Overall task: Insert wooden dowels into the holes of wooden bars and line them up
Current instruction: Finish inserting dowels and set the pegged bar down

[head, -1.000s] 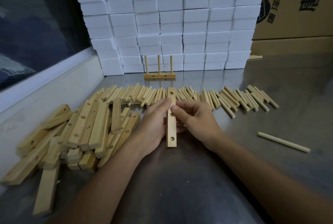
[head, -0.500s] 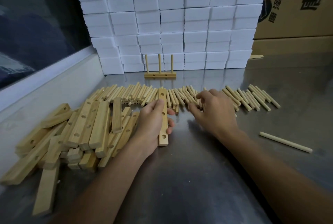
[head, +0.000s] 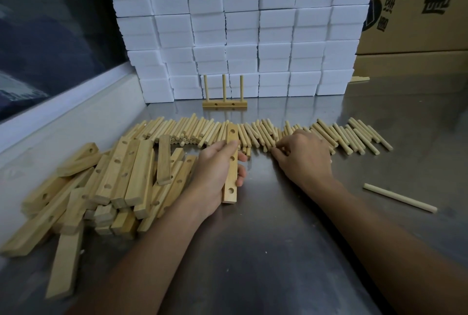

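My left hand (head: 215, 170) grips a wooden bar (head: 231, 165) with three holes, held lengthwise away from me just above the steel table (head: 266, 251). My right hand (head: 302, 157) rests palm down on the row of wooden dowels (head: 266, 132), its fingertips curled onto dowels near the row's middle; whether one is pinched is hidden. A finished bar with three upright dowels (head: 224, 98) stands at the back. A heap of loose drilled bars (head: 106, 183) lies to the left of my left hand.
A wall of stacked white foam blocks (head: 240, 28) rises behind the finished bar. Cardboard boxes (head: 417, 10) stand at the back right. One longer dowel (head: 400, 197) lies alone on the right. A white ledge (head: 65, 122) borders the table's left side.
My right hand let go of the bar and reached right onto the dowel row. My left hand shifted the bar slightly left and keeps holding it alone.
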`<state>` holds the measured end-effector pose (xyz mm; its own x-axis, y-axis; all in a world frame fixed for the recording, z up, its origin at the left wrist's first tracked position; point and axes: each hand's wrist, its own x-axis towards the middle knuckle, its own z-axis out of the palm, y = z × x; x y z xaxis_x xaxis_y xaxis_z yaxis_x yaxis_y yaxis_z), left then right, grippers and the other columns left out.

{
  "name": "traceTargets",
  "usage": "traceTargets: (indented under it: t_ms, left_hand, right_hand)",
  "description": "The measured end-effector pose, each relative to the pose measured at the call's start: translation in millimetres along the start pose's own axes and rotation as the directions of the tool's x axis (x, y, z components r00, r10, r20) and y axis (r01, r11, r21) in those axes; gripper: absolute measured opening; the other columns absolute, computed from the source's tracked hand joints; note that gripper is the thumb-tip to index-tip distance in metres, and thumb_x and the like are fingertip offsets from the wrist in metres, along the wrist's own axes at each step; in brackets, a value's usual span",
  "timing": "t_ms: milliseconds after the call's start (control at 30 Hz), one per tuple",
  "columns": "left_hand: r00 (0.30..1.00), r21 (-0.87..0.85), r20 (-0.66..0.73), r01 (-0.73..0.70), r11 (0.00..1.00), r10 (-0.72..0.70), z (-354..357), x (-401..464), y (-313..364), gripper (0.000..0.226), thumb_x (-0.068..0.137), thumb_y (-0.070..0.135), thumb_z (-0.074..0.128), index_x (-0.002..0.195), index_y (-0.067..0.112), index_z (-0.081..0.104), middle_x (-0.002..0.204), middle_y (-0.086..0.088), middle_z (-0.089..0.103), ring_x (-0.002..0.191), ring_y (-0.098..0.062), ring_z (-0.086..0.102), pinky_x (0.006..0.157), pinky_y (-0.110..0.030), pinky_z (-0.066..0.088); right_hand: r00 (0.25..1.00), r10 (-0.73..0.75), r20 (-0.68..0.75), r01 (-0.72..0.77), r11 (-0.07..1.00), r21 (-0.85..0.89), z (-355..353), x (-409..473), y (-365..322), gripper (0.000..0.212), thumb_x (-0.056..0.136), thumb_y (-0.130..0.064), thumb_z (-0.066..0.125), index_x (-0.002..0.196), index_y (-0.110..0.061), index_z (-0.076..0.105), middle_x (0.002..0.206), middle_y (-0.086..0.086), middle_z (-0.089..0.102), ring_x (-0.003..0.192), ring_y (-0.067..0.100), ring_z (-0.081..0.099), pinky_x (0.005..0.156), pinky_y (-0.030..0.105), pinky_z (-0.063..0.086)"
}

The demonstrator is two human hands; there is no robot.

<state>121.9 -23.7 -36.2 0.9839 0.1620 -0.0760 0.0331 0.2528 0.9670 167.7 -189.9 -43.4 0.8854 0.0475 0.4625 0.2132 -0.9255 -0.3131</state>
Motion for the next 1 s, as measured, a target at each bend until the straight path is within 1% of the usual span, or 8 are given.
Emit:
traceTargets:
  t_ms: [133, 233, 367, 467, 667, 767, 867, 1000]
  left_hand:
    - [1.0, -0.012, 0.0, 0.003, 1.0, -0.003, -0.9, 0.4, -0.4, 0.019, 0.1, 0.015, 0.054, 0.106, 0.0, 0.062, 0.073, -0.01, 0.059, 0.048, -0.02, 0.051, 0.037, -0.026, 0.037]
    - [1.0, -0.017, 0.017, 0.0, 1.0, 0.0, -3.7, 2.5, -1.1, 0.012, 0.097, 0.014, 0.059, 0.095, 0.003, 0.063, 0.066, -0.006, 0.055, 0.048, -0.019, 0.05, 0.037, -0.026, 0.037]
    - [1.0, 0.003, 0.007, -0.017, 1.0, 0.017, -8.2, 5.0, -2.8, 0.012, 0.09, 0.018, 0.071, 0.085, 0.012, 0.063, 0.056, 0.002, 0.049, 0.046, -0.014, 0.048, 0.038, -0.023, 0.035]
    - [0.999, -0.045, -0.046, -0.027, 0.999, 0.025, -9.3, 6.8, -2.8, 0.013, 0.087, 0.022, 0.074, 0.087, 0.011, 0.067, 0.06, 0.0, 0.059, 0.045, -0.012, 0.049, 0.036, -0.022, 0.035]
    - [0.996, -0.123, -0.085, -0.022, 0.992, 0.012, -9.2, 9.4, -2.8, 0.015, 0.093, 0.018, 0.067, 0.097, 0.005, 0.067, 0.074, -0.005, 0.072, 0.044, -0.012, 0.052, 0.035, -0.021, 0.034]
    - [0.996, -0.129, -0.084, -0.024, 0.991, 0.013, -9.4, 9.3, -3.0, 0.012, 0.092, 0.016, 0.067, 0.093, 0.005, 0.067, 0.073, -0.006, 0.072, 0.047, -0.013, 0.055, 0.035, -0.02, 0.035]
    - [0.999, -0.107, -0.043, -0.026, 0.994, 0.022, -9.1, 7.4, -3.8, 0.009, 0.092, 0.014, 0.067, 0.093, 0.005, 0.067, 0.074, -0.008, 0.072, 0.05, -0.013, 0.059, 0.035, -0.02, 0.036]
    - [0.997, -0.07, 0.012, -0.069, 0.995, 0.07, -7.6, 4.8, -4.1, 0.009, 0.092, 0.014, 0.068, 0.094, 0.005, 0.065, 0.074, -0.007, 0.073, 0.049, -0.013, 0.06, 0.036, -0.02, 0.037]
  right_hand:
    - [0.995, 0.036, -0.096, -0.029, 0.997, 0.078, 1.2, -0.1, 2.4, 0.019, 0.092, -0.028, 0.062, 0.092, -0.013, 0.075, 0.091, 0.003, 0.062, 0.084, 0.021, 0.056, 0.083, 0.043, 0.049]
    - [0.975, 0.125, -0.183, -0.068, 0.954, 0.292, 0.1, 0.2, 5.8, 0.019, 0.092, -0.028, 0.062, 0.095, -0.013, 0.072, 0.088, 0.001, 0.066, 0.077, 0.017, 0.059, 0.074, 0.04, 0.054]
    - [0.97, 0.197, -0.14, -0.04, 0.702, 0.711, -7.0, -4.0, 10.1, 0.011, 0.092, -0.016, 0.064, 0.086, -0.011, 0.071, 0.07, -0.001, 0.066, 0.061, 0.004, 0.059, 0.054, 0.018, 0.049]
    - [0.99, 0.135, -0.039, -0.042, 0.552, 0.833, -12.9, -9.4, 6.5, 0.014, 0.092, -0.01, 0.065, 0.079, -0.01, 0.071, 0.061, -0.007, 0.061, 0.056, 0.005, 0.052, 0.053, 0.018, 0.044]
    - [0.998, -0.03, 0.052, -0.027, 0.552, 0.833, -15.1, -16.4, -5.0, 0.015, 0.09, -0.005, 0.065, 0.077, -0.008, 0.071, 0.066, 0.004, 0.061, 0.063, 0.015, 0.052, 0.06, 0.023, 0.044]
    - [0.997, -0.065, 0.044, 0.009, 0.645, 0.764, -12.7, -17.2, -2.2, 0.013, 0.09, -0.008, 0.064, 0.079, -0.009, 0.071, 0.07, 0.01, 0.064, 0.065, 0.019, 0.053, 0.062, 0.029, 0.045]
    - [0.976, -0.213, -0.044, 0.193, 0.752, 0.63, -12.4, -20.4, -5.5, 0.008, 0.09, -0.013, 0.067, 0.087, -0.013, 0.074, 0.07, -0.003, 0.065, 0.066, 0.008, 0.056, 0.061, 0.017, 0.044]
    - [0.907, -0.406, -0.111, 0.404, 0.766, 0.5, -11.1, -21.6, -14.7, 0.012, 0.095, -0.022, 0.066, 0.099, -0.013, 0.073, 0.073, -0.01, 0.062, 0.065, 0.003, 0.054, 0.059, 0.012, 0.04]
